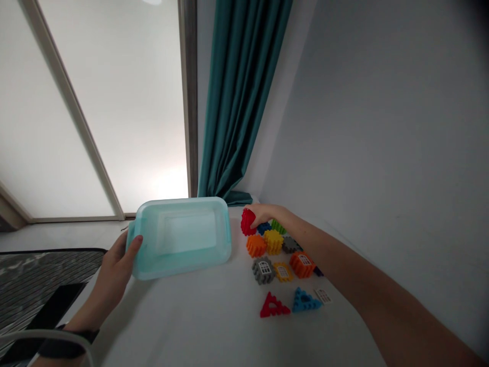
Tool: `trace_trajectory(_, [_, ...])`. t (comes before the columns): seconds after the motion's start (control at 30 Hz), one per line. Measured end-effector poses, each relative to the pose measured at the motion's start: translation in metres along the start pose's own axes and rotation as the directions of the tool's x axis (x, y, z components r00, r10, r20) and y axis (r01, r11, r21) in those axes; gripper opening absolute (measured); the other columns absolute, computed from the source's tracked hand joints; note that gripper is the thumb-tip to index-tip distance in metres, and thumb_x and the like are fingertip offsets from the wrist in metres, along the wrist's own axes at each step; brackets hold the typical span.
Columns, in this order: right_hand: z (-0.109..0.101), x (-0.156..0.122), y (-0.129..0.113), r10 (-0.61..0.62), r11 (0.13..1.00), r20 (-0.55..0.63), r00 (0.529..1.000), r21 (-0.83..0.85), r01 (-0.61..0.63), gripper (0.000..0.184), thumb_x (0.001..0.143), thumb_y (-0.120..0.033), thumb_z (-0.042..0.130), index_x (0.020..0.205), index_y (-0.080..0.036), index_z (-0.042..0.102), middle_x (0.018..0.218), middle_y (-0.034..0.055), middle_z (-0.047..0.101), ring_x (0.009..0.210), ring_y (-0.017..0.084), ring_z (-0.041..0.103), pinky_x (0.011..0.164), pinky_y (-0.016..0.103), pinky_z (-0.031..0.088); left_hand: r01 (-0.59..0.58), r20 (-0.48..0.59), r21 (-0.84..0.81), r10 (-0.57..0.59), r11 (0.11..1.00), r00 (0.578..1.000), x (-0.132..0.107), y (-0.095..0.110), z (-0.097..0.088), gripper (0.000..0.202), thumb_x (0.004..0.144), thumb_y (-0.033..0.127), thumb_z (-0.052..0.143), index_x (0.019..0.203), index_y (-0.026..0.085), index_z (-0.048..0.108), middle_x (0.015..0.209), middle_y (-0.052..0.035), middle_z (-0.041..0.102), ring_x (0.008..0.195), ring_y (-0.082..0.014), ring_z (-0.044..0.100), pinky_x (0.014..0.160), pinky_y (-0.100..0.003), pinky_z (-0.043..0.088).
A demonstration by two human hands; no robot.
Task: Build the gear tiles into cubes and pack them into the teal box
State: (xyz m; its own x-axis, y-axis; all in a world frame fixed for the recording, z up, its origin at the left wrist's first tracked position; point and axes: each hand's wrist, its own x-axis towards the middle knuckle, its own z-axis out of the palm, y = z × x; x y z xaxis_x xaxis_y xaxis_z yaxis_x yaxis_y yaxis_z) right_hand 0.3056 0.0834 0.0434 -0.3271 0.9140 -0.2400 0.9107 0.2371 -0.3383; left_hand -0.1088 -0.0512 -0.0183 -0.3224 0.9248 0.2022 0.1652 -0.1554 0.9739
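My left hand grips the left end of a pale turquoise plastic bin, its thumb over the rim. The bin is tilted so that its bare inside faces me. At the far end of a group of toy blocks, my right hand is closed on a red block; its fingers are partly hidden. Near it lie a blue block, a green block, an orange block and a yellow block. A dark grey block is partly covered by my forearm.
Closer to me on the white table lie a grey window block, an orange window block, a red triangle and a blue triangle. A teal curtain hangs behind, with a wall at right.
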Motion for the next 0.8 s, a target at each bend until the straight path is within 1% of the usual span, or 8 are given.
trace_trajectory(0.07, [0.000, -0.001, -0.003, -0.026, 1.000, 0.089, 0.996, 0.015, 0.025, 0.044, 0.052, -0.018, 0.084, 0.094, -0.019, 0.072, 0.086, 0.0031, 0.077, 0.078, 0.021, 0.071, 0.066, 0.025, 0.054, 0.006, 0.005, -0.007, -0.006, 1.000, 1.000, 0.001, -0.003, 0.000, 0.061, 0.076, 0.066, 0.067, 0.124, 0.028, 0.064, 0.129, -0.0027, 0.066, 0.121, -0.0332, 0.059, 0.104, -0.045, 0.049])
trace_trajectory(0.1, [0.000, -0.001, -0.004, -0.038, 0.999, 0.118, 0.992, 0.014, 0.036, 0.040, 0.055, -0.018, 0.083, 0.093, -0.018, 0.071, 0.086, 0.0035, 0.077, 0.078, 0.020, 0.071, 0.066, 0.025, 0.054, 0.009, 0.009, -0.009, -0.009, 1.000, 1.000, 0.001, -0.003, 0.000, 0.062, 0.076, 0.066, 0.067, 0.124, 0.028, 0.064, 0.129, -0.0032, 0.066, 0.121, -0.0333, 0.058, 0.105, -0.046, 0.048])
trace_trajectory(0.17, [0.001, -0.001, -0.005, -0.044, 0.999, 0.123, 0.991, 0.002, 0.044, 0.037, 0.057, -0.018, 0.082, 0.092, -0.018, 0.071, 0.088, 0.0046, 0.077, 0.079, 0.021, 0.071, 0.066, 0.027, 0.054, 0.005, 0.014, -0.015, -0.004, 1.000, 1.000, 0.001, -0.004, 0.000, 0.062, 0.077, 0.065, 0.066, 0.126, 0.027, 0.063, 0.130, -0.0042, 0.066, 0.123, -0.0336, 0.058, 0.107, -0.048, 0.045])
trace_trajectory(0.3, [0.000, -0.001, -0.005, -0.047, 0.998, 0.084, 0.995, -0.034, 0.050, 0.039, 0.056, -0.019, 0.082, 0.093, -0.018, 0.070, 0.092, 0.0057, 0.076, 0.082, 0.023, 0.070, 0.066, 0.028, 0.053, -0.014, 0.001, -0.013, 0.014, 1.000, 1.000, -0.001, -0.003, 0.002, 0.063, 0.078, 0.064, 0.065, 0.128, 0.026, 0.062, 0.131, -0.0054, 0.065, 0.124, -0.0338, 0.057, 0.107, -0.048, 0.045])
trace_trajectory(0.4, [-0.002, -0.004, -0.006, -0.050, 0.998, 0.047, 0.998, -0.041, 0.052, 0.040, 0.057, -0.020, 0.082, 0.096, -0.019, 0.069, 0.096, 0.0059, 0.075, 0.084, 0.024, 0.070, 0.065, 0.028, 0.052, -0.002, -0.022, 0.000, 0.002, 1.000, 1.000, -0.004, 0.001, 0.004, 0.063, 0.077, 0.064, 0.065, 0.128, 0.025, 0.062, 0.131, -0.0053, 0.065, 0.123, -0.0339, 0.058, 0.106, -0.046, 0.046])
trace_trajectory(0.6, [-0.015, -0.017, -0.016, -0.059, 0.997, -0.020, 0.998, -0.048, 0.058, 0.038, 0.060, -0.018, 0.079, 0.097, -0.019, 0.067, 0.096, 0.0044, 0.074, 0.086, 0.022, 0.068, 0.067, 0.026, 0.050, -0.009, -0.024, -0.034, 0.008, 0.999, 1.000, -0.007, 0.009, 0.008, 0.061, 0.077, 0.061, 0.065, 0.127, 0.026, 0.062, 0.130, -0.0034, 0.065, 0.122, -0.0324, 0.058, 0.103, -0.043, 0.048])
trace_trajectory(0.7, [-0.025, -0.031, -0.026, -0.074, 0.996, -0.054, 0.996, -0.055, 0.071, 0.039, 0.062, -0.020, 0.079, 0.099, -0.018, 0.066, 0.096, 0.0047, 0.072, 0.086, 0.022, 0.066, 0.069, 0.026, 0.049, -0.038, -0.033, -0.034, 0.037, 0.999, 0.999, -0.008, 0.008, 0.010, 0.059, 0.077, 0.061, 0.065, 0.125, 0.025, 0.063, 0.127, -0.0037, 0.066, 0.119, -0.0314, 0.058, 0.102, -0.042, 0.048])
trace_trajectory(0.8, [-0.034, -0.052, -0.046, -0.128, 0.992, -0.067, 0.990, -0.002, 0.128, 0.037, 0.068, -0.025, 0.077, 0.102, -0.018, 0.065, 0.096, 0.0043, 0.071, 0.084, 0.019, 0.065, 0.069, 0.026, 0.049, -0.067, -0.065, -0.009, 0.066, 0.998, 0.996, -0.009, 0.007, 0.012, 0.059, 0.078, 0.061, 0.064, 0.122, 0.022, 0.063, 0.123, -0.0060, 0.067, 0.115, -0.0308, 0.060, 0.097, -0.040, 0.050])
